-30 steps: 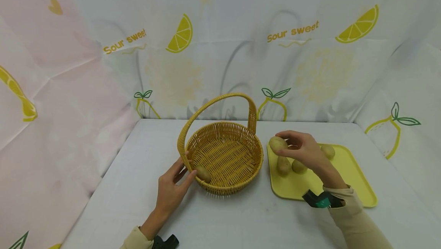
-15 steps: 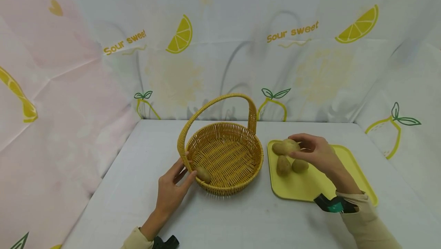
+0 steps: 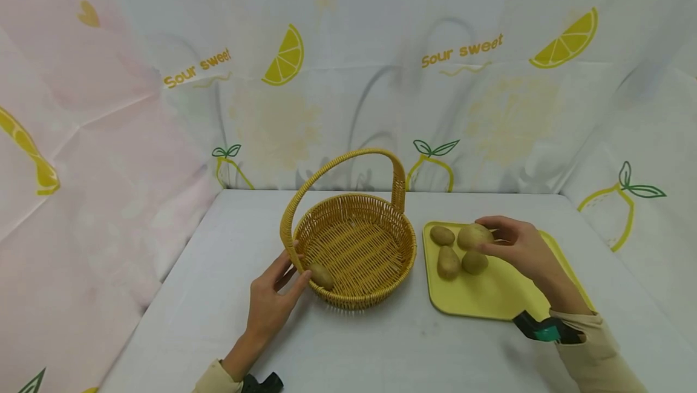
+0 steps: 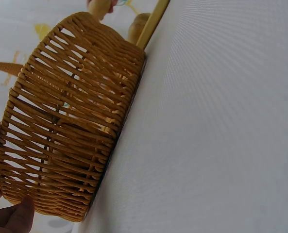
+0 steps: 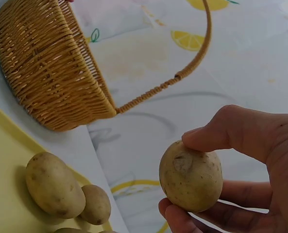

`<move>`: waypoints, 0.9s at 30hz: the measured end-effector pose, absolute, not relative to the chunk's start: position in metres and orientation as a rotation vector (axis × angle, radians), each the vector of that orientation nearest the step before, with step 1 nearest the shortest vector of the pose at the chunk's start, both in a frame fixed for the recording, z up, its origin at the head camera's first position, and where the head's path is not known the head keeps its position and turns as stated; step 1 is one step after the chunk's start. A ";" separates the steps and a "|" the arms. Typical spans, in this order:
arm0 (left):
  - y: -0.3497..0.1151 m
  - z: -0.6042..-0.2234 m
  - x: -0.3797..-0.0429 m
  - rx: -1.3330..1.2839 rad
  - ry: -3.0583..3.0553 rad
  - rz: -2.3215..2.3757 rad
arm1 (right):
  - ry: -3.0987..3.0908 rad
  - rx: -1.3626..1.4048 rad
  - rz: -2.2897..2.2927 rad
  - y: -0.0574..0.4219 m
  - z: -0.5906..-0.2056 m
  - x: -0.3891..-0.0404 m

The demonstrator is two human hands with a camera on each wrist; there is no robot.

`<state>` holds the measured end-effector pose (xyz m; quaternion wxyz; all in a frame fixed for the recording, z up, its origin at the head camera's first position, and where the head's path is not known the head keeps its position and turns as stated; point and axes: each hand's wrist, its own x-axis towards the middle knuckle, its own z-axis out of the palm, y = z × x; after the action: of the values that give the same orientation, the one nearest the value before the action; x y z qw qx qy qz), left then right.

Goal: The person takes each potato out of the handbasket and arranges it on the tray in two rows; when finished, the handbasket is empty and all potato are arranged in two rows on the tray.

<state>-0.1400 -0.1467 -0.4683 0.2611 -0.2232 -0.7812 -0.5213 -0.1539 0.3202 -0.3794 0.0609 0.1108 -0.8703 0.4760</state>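
My left hand (image 3: pixel 270 302) grips the left side of the round wicker basket (image 3: pixel 411 248), by the foot of its arched handle. One potato (image 3: pixel 321 276) lies inside, against the wall near that hand. In the left wrist view, fingertips (image 4: pixel 21 216) touch the basket's woven side (image 4: pixel 71 116). My right hand (image 3: pixel 520 251) holds another potato (image 3: pixel 472 236) above the yellow tray (image 3: pixel 463 302). The right wrist view shows this potato (image 5: pixel 190 177) pinched between thumb and fingers. Three more potatoes show on the tray, among them a long one (image 3: pixel 448 262); the hand hides part of the tray.
The basket and tray stand side by side on a white table (image 3: pixel 381 350), a narrow gap between them. A lemon-print cloth (image 3: pixel 348 97) hangs behind and at both sides. The basket's handle (image 3: pixel 376 151) rises above its rim.
My right hand has moved right over the tray with its potato, uncovering a potato at the tray's far left corner. My left hand and the basket have stayed in place.
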 end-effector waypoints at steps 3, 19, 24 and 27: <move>-0.147 -0.468 -0.140 -0.604 -2.118 -1.424 | -2.642 0.323 1.415 0.324 -0.381 -0.153; -0.147 -0.467 -0.139 -0.587 -2.138 -1.411 | -2.676 0.247 1.372 0.345 -0.389 -0.147; -0.147 -0.468 -0.141 -0.594 -2.127 -1.385 | -2.702 0.210 1.329 0.351 -0.394 -0.147; -0.147 -0.470 -0.141 -0.601 -2.118 -1.393 | -2.720 0.200 1.318 0.355 -0.398 -0.146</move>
<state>-0.1412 -0.1472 -0.4696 0.2648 -0.2224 -0.7839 -0.5156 -0.1462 0.3549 -0.3978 0.0563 0.0659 -0.8966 0.4344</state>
